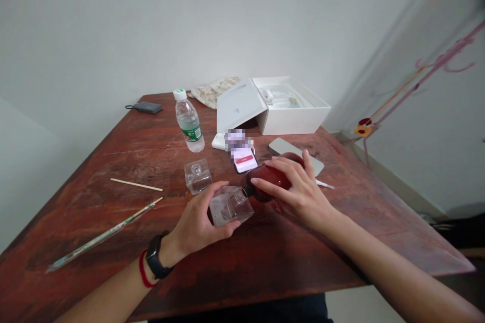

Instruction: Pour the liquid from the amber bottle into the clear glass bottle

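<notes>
Scuffed wooden table (94,161), pale corner walls (189,25)

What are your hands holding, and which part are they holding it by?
The left hand grips a clear square bottle around its body. The right hand holds a dark red bottle by its round body.

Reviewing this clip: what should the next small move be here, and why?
Probably tip the base of the dark red glass bottle slightly higher: the right hand grips it nearly level, its neck meeting the mouth of the clear square glass bottle, which the left hand cradles tilted.
</notes>
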Available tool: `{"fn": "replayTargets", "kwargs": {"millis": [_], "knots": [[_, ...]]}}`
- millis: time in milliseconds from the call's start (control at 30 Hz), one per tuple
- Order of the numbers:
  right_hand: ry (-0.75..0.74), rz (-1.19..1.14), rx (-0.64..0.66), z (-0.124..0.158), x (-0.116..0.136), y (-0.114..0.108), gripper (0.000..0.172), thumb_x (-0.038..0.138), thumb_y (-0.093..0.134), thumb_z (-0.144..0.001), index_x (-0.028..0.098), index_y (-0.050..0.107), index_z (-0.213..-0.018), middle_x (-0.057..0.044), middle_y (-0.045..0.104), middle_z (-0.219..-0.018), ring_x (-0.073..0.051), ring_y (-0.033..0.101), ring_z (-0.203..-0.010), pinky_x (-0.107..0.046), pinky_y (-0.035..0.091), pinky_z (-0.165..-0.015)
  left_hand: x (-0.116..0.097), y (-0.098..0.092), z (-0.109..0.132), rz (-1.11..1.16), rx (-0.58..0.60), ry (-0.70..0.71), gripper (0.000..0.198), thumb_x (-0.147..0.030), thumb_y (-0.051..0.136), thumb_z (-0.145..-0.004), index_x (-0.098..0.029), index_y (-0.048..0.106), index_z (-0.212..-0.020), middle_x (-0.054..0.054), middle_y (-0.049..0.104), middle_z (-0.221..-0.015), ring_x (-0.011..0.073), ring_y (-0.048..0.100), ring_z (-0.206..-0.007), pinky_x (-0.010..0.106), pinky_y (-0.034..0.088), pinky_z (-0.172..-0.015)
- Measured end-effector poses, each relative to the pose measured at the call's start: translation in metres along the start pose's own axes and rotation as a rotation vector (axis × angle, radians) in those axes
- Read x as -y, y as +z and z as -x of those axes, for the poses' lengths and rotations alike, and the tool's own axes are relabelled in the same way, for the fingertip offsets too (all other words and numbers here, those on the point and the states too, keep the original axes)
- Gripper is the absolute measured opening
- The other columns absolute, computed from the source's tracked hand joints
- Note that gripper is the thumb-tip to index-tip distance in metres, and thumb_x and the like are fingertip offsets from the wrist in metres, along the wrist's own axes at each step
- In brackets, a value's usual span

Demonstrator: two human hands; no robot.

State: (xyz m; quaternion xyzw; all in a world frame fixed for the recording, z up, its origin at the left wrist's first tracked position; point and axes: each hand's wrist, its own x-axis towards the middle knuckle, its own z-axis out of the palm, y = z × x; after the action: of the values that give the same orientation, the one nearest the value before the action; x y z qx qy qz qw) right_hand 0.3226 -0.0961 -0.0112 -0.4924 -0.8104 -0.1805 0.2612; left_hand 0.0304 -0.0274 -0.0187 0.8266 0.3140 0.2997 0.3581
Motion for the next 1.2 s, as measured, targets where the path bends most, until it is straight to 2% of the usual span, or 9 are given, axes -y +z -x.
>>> {"fn": "replayTargets", "kwargs": {"millis": [133,433,633,900,1100,1200], "knots": [[0.007,-0.015,-0.015,-0.0006,0.0008,-0.0012,0.078,0.012,0.072,-0.089,0.049,0.052,-0.155,-0.008,0.059,-0.149,-0.040,0.059,-0.136,-0.087,0.013,-0.124,0.0007,0.0002,0.0003,0.022,0.001,0.017,0.073,-0.041,0.087,-0.081,-0.021,0.055,-0.144,0.012,0.074,-0.136,0.0321,0.075,-0.119,0.043,0.061,-0.104],[-0.032,0.030,-0.021,-0.0030,0.0016,-0.0034,0.078,0.010,0.069,-0.088,0.044,0.051,-0.156,-0.011,0.056,-0.148,-0.039,0.057,-0.135,-0.085,0.018,-0.123,0.0018,0.0011,-0.0011,0.042,0.008,0.028,0.074,-0.039,0.088,-0.081,-0.023,0.054,-0.144,0.010,0.075,-0.133,0.0304,0.075,-0.118,0.044,0.059,-0.108],[-0.040,0.032,-0.033,-0.0040,0.0023,-0.0046,0.071,0.010,0.071,-0.086,0.040,0.058,-0.149,-0.010,0.054,-0.148,-0.037,0.056,-0.135,-0.081,0.014,-0.125,0.0035,0.0022,-0.0003,0.048,0.012,0.036,0.074,-0.038,0.089,-0.081,-0.023,0.053,-0.144,0.011,0.074,-0.134,0.0302,0.074,-0.119,0.043,0.058,-0.108],[-0.055,0.044,-0.042,-0.0046,0.0010,-0.0047,0.060,0.015,0.069,-0.092,0.039,0.060,-0.147,-0.011,0.055,-0.147,-0.037,0.056,-0.135,-0.080,0.018,-0.125,0.0039,0.0029,0.0013,0.071,0.009,0.027,0.076,-0.039,0.091,-0.080,-0.024,0.053,-0.144,0.010,0.074,-0.134,0.0301,0.074,-0.119,0.043,0.058,-0.108],[-0.042,0.037,-0.043,-0.0040,0.0012,-0.0037,0.065,0.014,0.069,-0.091,0.041,0.058,-0.149,-0.008,0.055,-0.147,-0.036,0.056,-0.136,-0.078,0.017,-0.126,0.0033,0.0023,0.0003,0.083,0.012,0.017,0.076,-0.037,0.091,-0.080,-0.024,0.053,-0.144,0.010,0.074,-0.134,0.0301,0.074,-0.119,0.043,0.058,-0.108],[-0.037,0.039,-0.047,-0.0040,0.0017,-0.0040,0.062,0.014,0.068,-0.092,0.041,0.059,-0.148,-0.008,0.054,-0.147,-0.035,0.055,-0.136,-0.078,0.017,-0.126,0.0044,0.0024,0.0004,0.087,0.016,0.013,0.078,-0.040,0.092,-0.080,-0.024,0.052,-0.145,0.010,0.073,-0.136,0.0307,0.074,-0.120,0.044,0.058,-0.109]]}}
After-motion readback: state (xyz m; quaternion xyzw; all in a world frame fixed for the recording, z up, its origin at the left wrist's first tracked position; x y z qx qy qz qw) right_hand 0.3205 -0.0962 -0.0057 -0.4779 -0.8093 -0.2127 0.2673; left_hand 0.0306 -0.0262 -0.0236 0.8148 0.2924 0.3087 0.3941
